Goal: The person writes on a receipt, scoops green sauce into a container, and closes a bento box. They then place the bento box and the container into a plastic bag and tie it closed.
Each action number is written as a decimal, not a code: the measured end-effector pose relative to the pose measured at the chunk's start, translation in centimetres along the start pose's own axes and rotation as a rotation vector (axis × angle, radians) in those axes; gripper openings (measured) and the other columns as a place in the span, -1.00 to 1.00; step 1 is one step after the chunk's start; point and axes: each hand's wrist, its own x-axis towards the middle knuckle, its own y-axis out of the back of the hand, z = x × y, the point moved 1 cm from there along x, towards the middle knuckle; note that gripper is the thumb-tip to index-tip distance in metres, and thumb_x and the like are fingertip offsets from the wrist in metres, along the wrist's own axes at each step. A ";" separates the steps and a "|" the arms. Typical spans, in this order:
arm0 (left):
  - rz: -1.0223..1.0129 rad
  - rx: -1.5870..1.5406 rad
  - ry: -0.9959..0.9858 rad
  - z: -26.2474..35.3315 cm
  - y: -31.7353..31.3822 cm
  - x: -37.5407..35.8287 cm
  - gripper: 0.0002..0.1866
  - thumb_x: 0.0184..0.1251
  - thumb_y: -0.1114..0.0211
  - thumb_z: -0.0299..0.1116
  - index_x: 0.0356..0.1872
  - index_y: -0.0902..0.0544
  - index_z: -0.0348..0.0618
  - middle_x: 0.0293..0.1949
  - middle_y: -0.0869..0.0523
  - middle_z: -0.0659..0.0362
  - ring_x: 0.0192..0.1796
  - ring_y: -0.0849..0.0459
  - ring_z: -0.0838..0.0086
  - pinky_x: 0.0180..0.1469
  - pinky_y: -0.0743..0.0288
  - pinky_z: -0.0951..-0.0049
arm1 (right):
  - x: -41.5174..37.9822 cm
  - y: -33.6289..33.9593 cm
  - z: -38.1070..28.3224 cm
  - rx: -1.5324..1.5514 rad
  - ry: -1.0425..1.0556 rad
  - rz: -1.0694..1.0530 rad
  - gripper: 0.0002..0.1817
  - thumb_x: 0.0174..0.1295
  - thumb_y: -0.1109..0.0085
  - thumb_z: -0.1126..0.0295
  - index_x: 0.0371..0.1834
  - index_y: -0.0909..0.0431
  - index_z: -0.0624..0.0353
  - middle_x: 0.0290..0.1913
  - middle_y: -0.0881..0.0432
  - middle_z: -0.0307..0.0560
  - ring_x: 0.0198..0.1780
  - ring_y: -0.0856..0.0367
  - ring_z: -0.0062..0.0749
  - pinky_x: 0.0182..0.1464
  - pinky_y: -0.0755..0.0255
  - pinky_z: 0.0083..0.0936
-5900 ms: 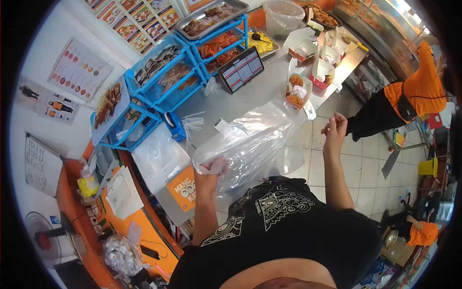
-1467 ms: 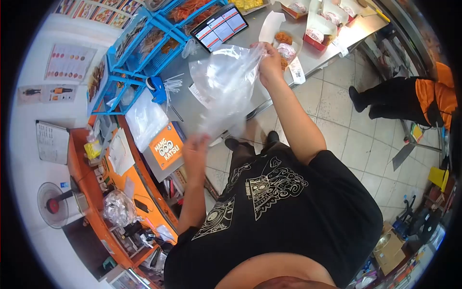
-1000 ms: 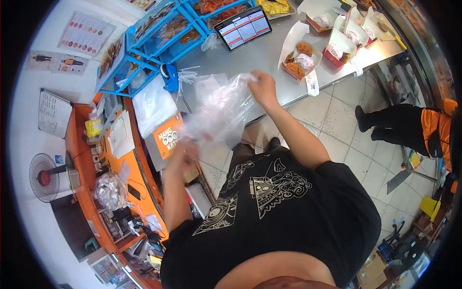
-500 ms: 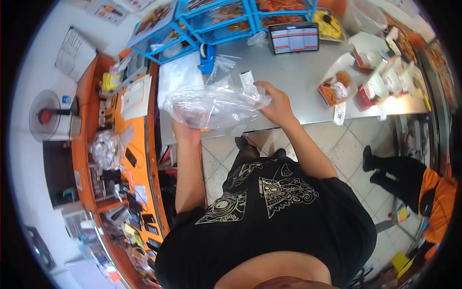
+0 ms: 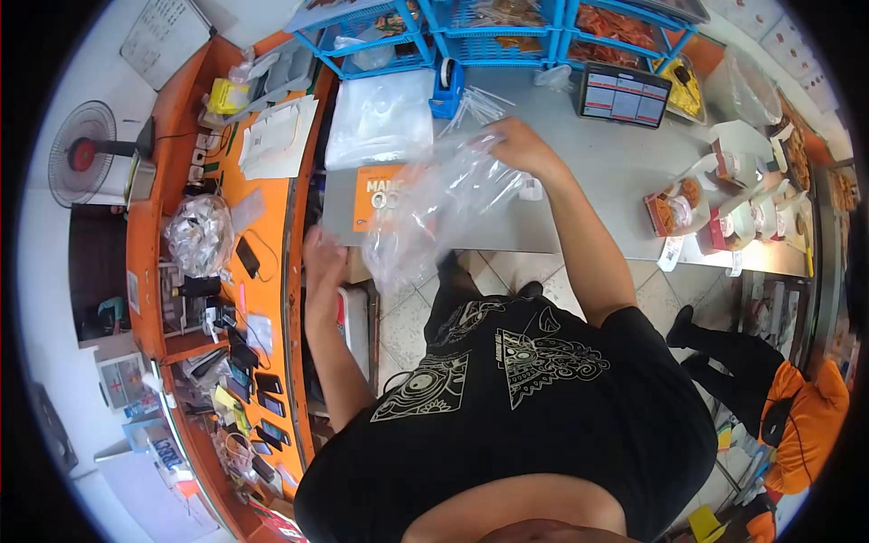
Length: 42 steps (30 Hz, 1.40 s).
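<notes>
A clear plastic bag (image 5: 434, 208) hangs crumpled over the front edge of the steel table. My right hand (image 5: 523, 145) is closed on its upper right end. To the left of the bag, apart from it, my left hand (image 5: 324, 262) is beside the table's left front corner with loosely extended fingers and nothing visible in them. Partly behind the bag, an orange printed box (image 5: 369, 199) rests at the table edge. A white paper slip (image 5: 531, 190) shows just below my right hand. A stack of clear bags (image 5: 376, 122) lies farther back.
A blue tape dispenser (image 5: 445, 90) and white sticks (image 5: 480, 107) are behind the bag. A tablet (image 5: 625, 95) stands at the back. Open food boxes (image 5: 674, 213) occupy the right side. Blue racks (image 5: 493, 45) line the rear. A person in orange (image 5: 806, 425) is at right.
My left hand has come off the bag and moved down and left. My right hand has risen with the bag, now stretched downward. The orange box has come into view, and the camera has turned.
</notes>
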 end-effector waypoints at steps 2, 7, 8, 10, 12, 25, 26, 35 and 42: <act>0.037 0.523 -0.239 -2.3 -2.5 2.2 -0.06 0.23 -0.40 -0.27 0.48 0.02 -0.33 0.37 -0.30 -0.18 0.38 -0.38 0.09 0.34 -0.35 0.19 | 2.3 -4.1 -2.5 0.412 -0.215 -0.350 -0.49 -0.07 0.04 0.58 -0.02 -0.70 0.06 -0.13 -0.72 0.12 -0.18 -0.69 -0.04 -0.16 -0.53 -0.41; -0.149 0.883 -0.075 -11.2 -0.1 12.6 -0.29 0.23 -0.35 -0.32 0.33 -0.26 -0.41 0.23 -0.47 -0.21 0.22 -0.53 0.03 0.19 -0.47 0.24 | 4.6 -12.3 -8.7 0.022 -0.073 -0.423 -0.39 0.02 -0.14 0.46 0.27 -0.48 0.02 0.03 -0.63 0.07 -0.04 -0.67 -0.08 -0.15 -0.55 -0.33; -0.061 0.349 0.027 -12.1 2.4 14.3 -0.39 0.21 -0.32 -0.40 0.26 -0.34 -0.39 0.18 -0.52 -0.23 0.15 -0.57 -0.01 0.15 -0.48 0.22 | 4.7 -12.7 -10.0 -0.380 0.076 -0.347 -0.33 0.06 -0.23 0.38 0.35 -0.39 0.03 0.10 -0.59 0.09 0.01 -0.65 -0.08 -0.10 -0.56 -0.27; 0.036 -0.195 0.177 -11.8 7.8 16.7 -0.48 0.18 -0.29 -0.48 0.18 -0.42 -0.37 0.13 -0.56 -0.25 0.08 -0.61 -0.05 0.11 -0.49 0.20 | 5.4 -15.5 -8.4 -0.677 -0.098 -0.497 -0.29 0.08 -0.28 0.31 0.39 -0.32 -0.01 0.17 -0.52 0.06 0.08 -0.61 -0.07 -0.06 -0.55 -0.26; -0.077 0.471 0.125 -8.5 11.8 18.9 -0.49 0.11 -0.21 -0.59 0.16 -0.43 -0.34 0.10 -0.57 -0.22 0.11 -0.58 -0.03 0.12 -0.47 0.19 | 5.8 -17.6 -6.2 -0.972 -0.265 -0.658 -0.23 0.09 -0.34 0.24 0.42 -0.26 -0.05 0.24 -0.46 0.03 0.15 -0.57 -0.05 -0.02 -0.55 -0.26; -0.094 0.749 -0.090 -12.6 14.0 22.1 -0.60 0.01 -0.33 -0.53 -0.06 -0.51 -0.09 0.23 -0.42 -0.28 0.41 -0.28 -0.07 0.40 -0.14 0.12 | -6.5 -27.0 2.5 -0.368 -0.748 0.345 -0.21 0.09 -0.42 0.12 0.30 -0.29 0.30 0.09 -0.50 0.24 0.02 -0.54 0.07 0.03 -0.48 -0.19; -0.113 0.793 -0.007 -13.4 13.5 22.3 -0.62 0.01 -0.35 -0.51 -0.08 -0.53 -0.08 0.23 -0.44 -0.28 0.40 -0.29 -0.07 0.39 -0.16 0.13 | -6.7 -28.1 1.1 -0.442 -0.720 0.283 -0.10 0.00 -0.48 0.10 0.35 -0.23 0.28 0.14 -0.45 0.27 0.11 -0.48 0.18 0.09 -0.44 -0.08; -0.440 0.825 -0.230 -8.3 14.9 24.6 -0.48 -0.01 -0.04 -0.70 -0.02 -0.69 -0.05 -0.14 -0.54 -0.10 0.00 -0.51 -0.01 0.07 -0.42 0.22 | -8.7 -23.9 -6.4 -0.545 -0.568 0.744 -0.39 0.15 -0.33 0.42 0.28 -0.34 0.27 0.23 -0.36 0.30 0.27 -0.35 0.15 0.26 -0.33 -0.10; -0.632 0.755 -0.475 -4.9 16.1 29.0 -0.46 -0.05 -0.06 -0.71 0.00 -0.69 -0.05 -0.17 -0.49 -0.08 -0.02 -0.50 0.01 0.11 -0.39 0.28 | 5.6 -27.8 -10.5 -0.190 -0.187 -0.420 -0.67 0.20 -0.01 0.57 0.04 -0.54 0.17 0.12 -0.59 0.06 0.19 -0.55 -0.07 0.17 -0.47 -0.26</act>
